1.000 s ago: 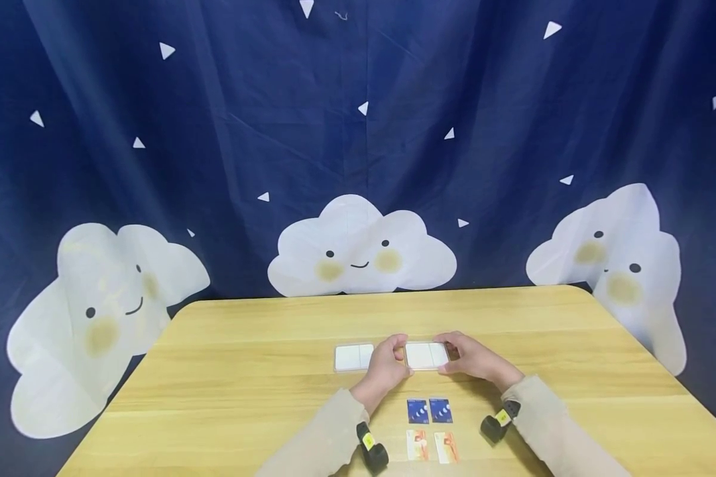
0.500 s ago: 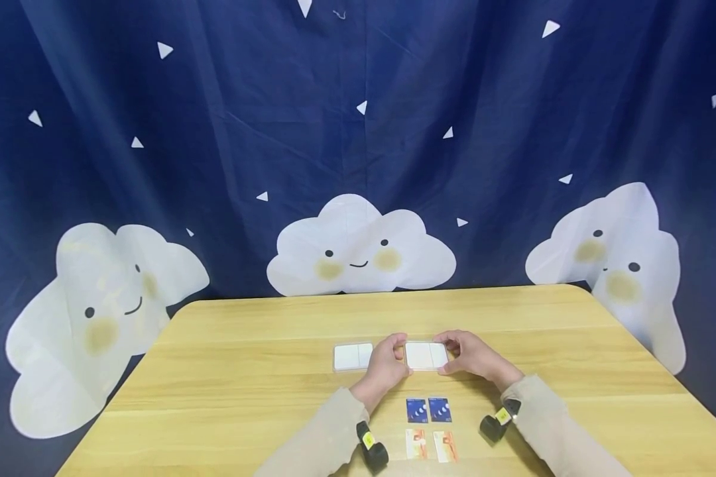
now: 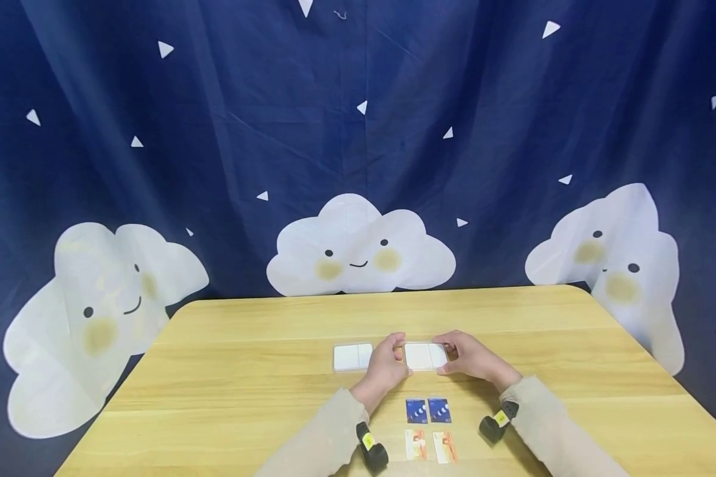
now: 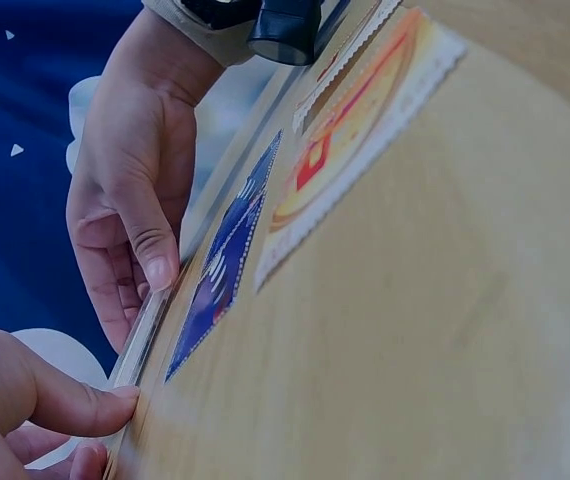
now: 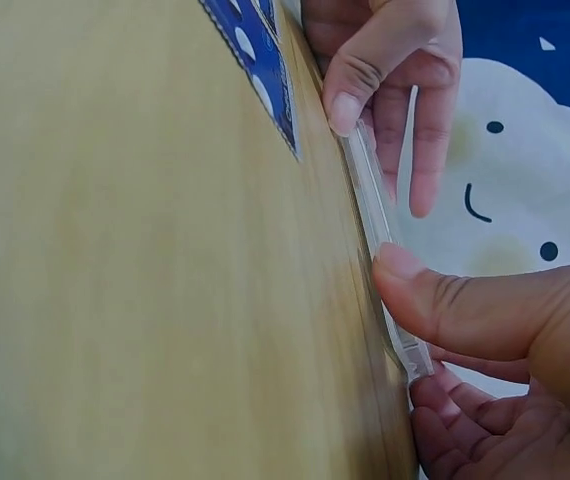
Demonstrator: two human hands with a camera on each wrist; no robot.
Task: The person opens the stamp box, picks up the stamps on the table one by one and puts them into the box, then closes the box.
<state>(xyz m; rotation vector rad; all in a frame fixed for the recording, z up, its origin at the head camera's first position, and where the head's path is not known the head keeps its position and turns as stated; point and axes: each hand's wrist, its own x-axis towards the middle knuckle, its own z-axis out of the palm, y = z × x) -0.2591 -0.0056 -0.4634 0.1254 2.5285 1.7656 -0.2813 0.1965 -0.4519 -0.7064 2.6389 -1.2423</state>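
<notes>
Two hands clamped on one clear white-lined case at mid-table, left hand pinching its left end, right hand its right end, second identical case just left, two blue stamps, two orange stamps nearer, one wooden table.

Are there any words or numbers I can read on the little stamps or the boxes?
None can be read.
Blue stamps: white marks, too small and blurred.
Orange stamps: picture only, print blurred.
Clear case in both hands: blank white.
Other case: blank white.
</notes>
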